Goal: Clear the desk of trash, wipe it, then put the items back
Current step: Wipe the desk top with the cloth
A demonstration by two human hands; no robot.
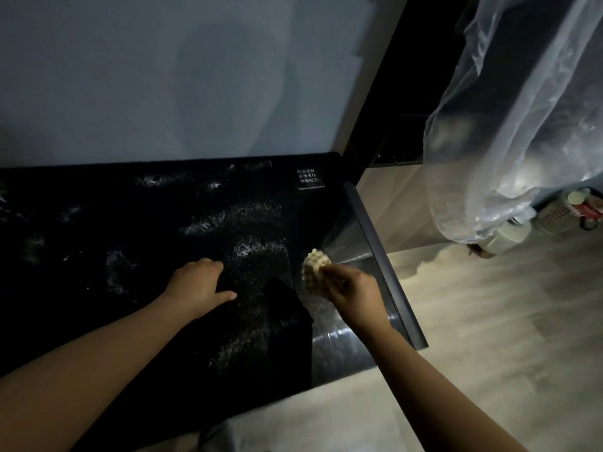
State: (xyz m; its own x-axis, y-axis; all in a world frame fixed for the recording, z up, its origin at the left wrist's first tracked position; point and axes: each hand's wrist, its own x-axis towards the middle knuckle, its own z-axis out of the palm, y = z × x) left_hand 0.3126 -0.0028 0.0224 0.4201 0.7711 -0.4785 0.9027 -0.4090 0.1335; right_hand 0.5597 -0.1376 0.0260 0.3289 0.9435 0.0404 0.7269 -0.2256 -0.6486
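Desk bare of trash and items, pale streaks left (likely mid-wipe). Right hand pinches cloth near desk's right edge. Left hand flat, fingers spread. Putting back remains.

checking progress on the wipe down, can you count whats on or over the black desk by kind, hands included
hands: 2, the left hand resting on the desk, the right hand gripping the cloth
cloth: 1, pale with a waffle texture
printed label: 1, at the far right corner
total: 4
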